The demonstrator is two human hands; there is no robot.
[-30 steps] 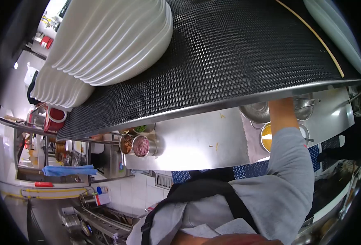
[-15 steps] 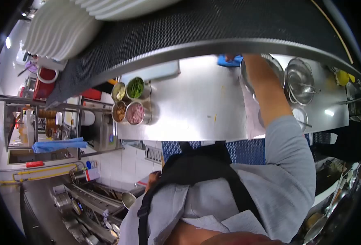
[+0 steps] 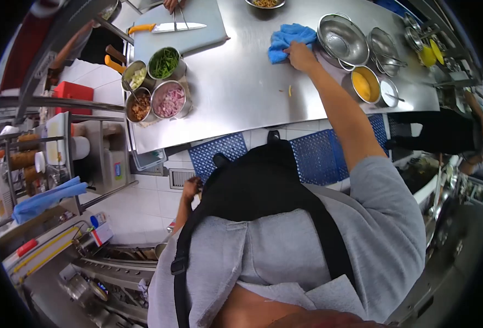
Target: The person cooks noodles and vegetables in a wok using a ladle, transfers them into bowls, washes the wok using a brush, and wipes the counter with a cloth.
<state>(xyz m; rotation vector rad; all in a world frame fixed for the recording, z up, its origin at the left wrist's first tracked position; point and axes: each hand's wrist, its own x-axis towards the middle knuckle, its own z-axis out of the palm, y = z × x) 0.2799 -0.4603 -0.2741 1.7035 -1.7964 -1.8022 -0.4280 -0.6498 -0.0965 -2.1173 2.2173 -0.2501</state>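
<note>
My right hand reaches across the steel table and grips a crumpled blue cloth, which lies on the metal. Just right of the cloth stands a steel colander with handles. A few small yellow scraps lie on the table, nearer to me than the cloth. Down by my left side hangs my left hand, away from the table. Its fingers look partly curled, but they are too small and shadowed to show whether anything is in them.
Metal pots with green vegetables and chopped pink pieces stand at the left corner. Behind them, another person's hand is over a cutting board with a knife. A pot of yellow liquid stands right.
My view has shifted, so the shelf with white plates has left the picture and the far table shows. The blue cloth and my right hand, partly hidden before, are now in plain sight.
</note>
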